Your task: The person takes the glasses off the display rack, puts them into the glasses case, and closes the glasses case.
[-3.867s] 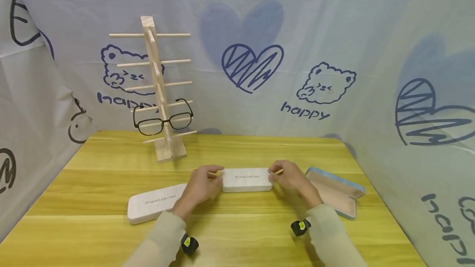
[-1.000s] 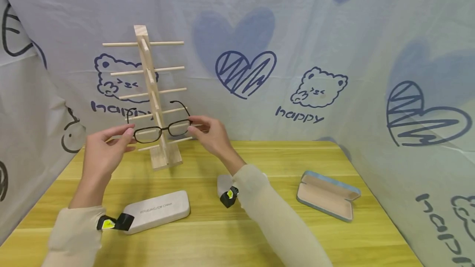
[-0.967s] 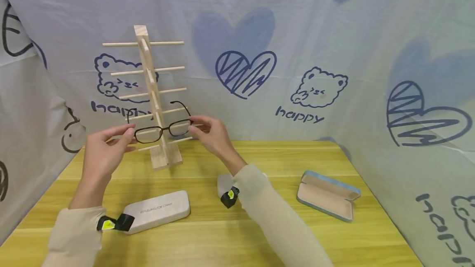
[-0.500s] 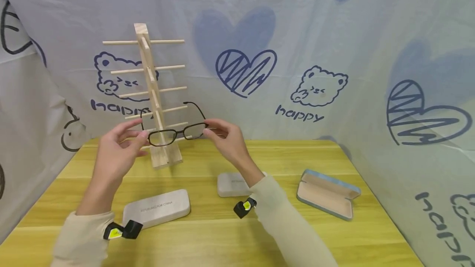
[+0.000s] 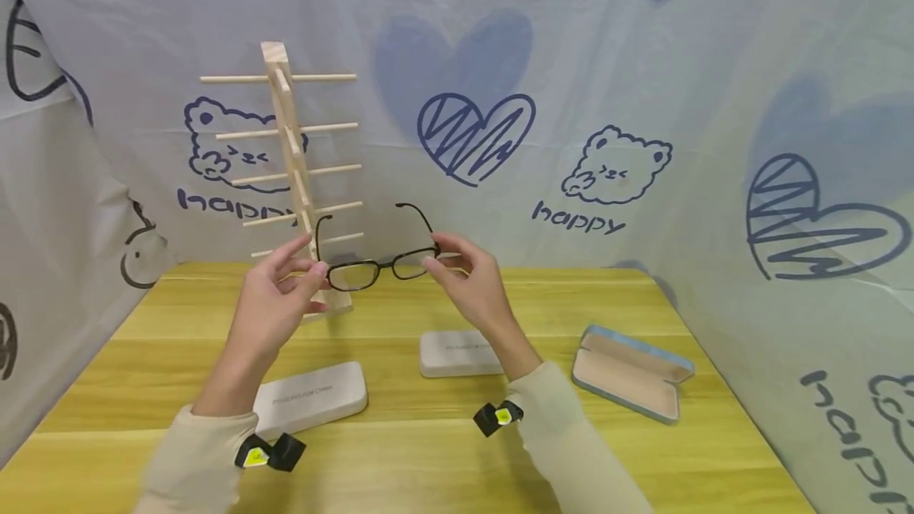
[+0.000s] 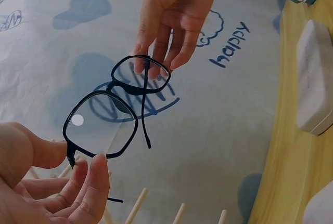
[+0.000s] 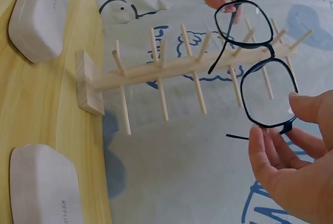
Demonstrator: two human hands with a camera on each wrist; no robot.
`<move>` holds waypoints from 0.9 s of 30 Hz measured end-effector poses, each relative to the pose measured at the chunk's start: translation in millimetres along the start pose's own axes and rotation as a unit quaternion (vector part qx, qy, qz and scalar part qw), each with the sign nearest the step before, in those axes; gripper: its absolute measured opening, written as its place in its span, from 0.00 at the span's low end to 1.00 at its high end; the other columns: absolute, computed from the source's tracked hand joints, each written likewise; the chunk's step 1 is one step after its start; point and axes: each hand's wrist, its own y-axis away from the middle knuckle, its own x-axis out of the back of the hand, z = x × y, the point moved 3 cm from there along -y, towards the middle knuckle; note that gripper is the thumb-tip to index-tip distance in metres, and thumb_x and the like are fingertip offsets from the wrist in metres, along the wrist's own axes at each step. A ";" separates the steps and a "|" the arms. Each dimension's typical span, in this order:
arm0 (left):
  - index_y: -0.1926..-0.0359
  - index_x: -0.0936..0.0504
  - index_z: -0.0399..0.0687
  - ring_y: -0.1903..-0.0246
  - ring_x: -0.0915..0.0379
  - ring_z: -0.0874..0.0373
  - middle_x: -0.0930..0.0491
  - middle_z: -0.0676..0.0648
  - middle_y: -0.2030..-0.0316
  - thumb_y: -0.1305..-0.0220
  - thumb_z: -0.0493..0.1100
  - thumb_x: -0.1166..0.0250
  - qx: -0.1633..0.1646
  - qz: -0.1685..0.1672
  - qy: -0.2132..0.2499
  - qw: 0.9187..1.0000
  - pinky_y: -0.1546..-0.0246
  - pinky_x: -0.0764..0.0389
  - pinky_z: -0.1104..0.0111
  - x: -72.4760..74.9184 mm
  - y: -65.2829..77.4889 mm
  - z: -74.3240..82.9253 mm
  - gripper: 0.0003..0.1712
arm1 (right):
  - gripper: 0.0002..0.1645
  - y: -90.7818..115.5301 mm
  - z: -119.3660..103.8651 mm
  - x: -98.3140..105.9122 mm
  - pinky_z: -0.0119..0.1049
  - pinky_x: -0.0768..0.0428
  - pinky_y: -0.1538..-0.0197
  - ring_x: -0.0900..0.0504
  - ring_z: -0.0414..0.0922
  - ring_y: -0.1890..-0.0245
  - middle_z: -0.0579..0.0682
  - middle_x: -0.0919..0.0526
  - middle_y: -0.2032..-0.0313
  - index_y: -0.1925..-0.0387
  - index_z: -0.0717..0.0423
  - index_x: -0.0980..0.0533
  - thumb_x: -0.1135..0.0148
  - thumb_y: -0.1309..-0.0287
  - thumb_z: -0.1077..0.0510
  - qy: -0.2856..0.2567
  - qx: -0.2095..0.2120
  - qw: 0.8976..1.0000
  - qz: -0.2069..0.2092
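A pair of black-framed eyeglasses (image 5: pixel 385 264) is held up off the table, its temples unfolded and pointing toward the back. My left hand (image 5: pixel 274 296) pinches the frame at its left corner between thumb and fingers. At the right corner, my right hand (image 5: pixel 471 284) grips it the same way. Behind the glasses and to their left stands a wooden display rack (image 5: pixel 289 133) with several pairs of pegs. In the right wrist view the eyeglasses (image 7: pixel 269 60) hang apart from the rack (image 7: pixel 151 73), whose pegs carry nothing.
On the table (image 5: pixel 400 450) lie two closed white glasses cases, one at the left (image 5: pixel 314 399) and one in the middle (image 5: pixel 457 354), partly behind my right forearm. A blue case (image 5: pixel 628 383) with a beige lining lies open at the right. Printed cloth (image 5: pixel 485 205) hangs behind.
Earlier both hands were at the middle white case while the glasses hung on the rack. Since then the hands have taken the glasses off the pegs and moved them rightward.
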 end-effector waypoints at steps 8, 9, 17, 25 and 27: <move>0.21 0.38 0.45 0.61 0.20 0.70 0.25 0.42 0.49 0.22 0.37 0.44 0.013 -0.032 0.002 0.999 0.62 0.11 0.69 -26.7 0.5 -12.7 0.32 | 0.28 16.9 6.0 20.7 0.38 0.14 0.47 0.16 0.55 0.46 0.59 0.18 0.40 0.32 0.58 0.26 0.34 0.31 0.57 0.024 -0.027 0.999 0.010; 0.21 0.38 0.45 0.61 0.20 0.70 0.25 0.40 0.48 0.22 0.37 0.44 0.015 -0.036 -0.002 0.999 0.62 0.11 0.69 -30.1 0.7 -14.9 0.32 | 0.29 19.1 7.2 22.6 0.38 0.14 0.48 0.16 0.55 0.47 0.60 0.18 0.41 0.32 0.58 0.26 0.34 0.31 0.57 0.029 -0.030 0.999 0.014; 0.22 0.38 0.43 0.59 0.20 0.64 0.25 0.35 0.46 0.22 0.36 0.45 0.027 -0.053 -0.026 0.998 0.64 0.11 0.68 -53.3 1.7 -29.9 0.31 | 0.33 33.1 19.3 33.7 0.29 0.17 0.57 0.16 0.53 0.50 0.58 0.16 0.41 0.29 0.58 0.28 0.33 0.32 0.54 0.087 -0.060 0.994 0.042; 0.23 0.36 0.41 0.59 0.19 0.60 0.24 0.34 0.45 0.22 0.38 0.43 0.022 -0.065 -0.022 0.997 0.64 0.11 0.66 -67.1 3.7 -39.8 0.30 | 0.35 46.2 31.6 43.0 0.27 0.18 0.58 0.17 0.52 0.52 0.60 0.16 0.41 0.28 0.60 0.30 0.33 0.32 0.54 0.100 -0.092 0.990 0.046; 0.23 0.36 0.42 0.57 0.18 0.57 0.24 0.35 0.46 0.23 0.39 0.41 0.021 -0.069 -0.026 0.997 0.63 0.10 0.64 -69.7 4.1 -42.8 0.31 | 0.35 48.9 34.5 44.8 0.28 0.16 0.57 0.16 0.51 0.52 0.61 0.17 0.41 0.27 0.61 0.31 0.33 0.31 0.55 0.095 -0.097 0.990 0.043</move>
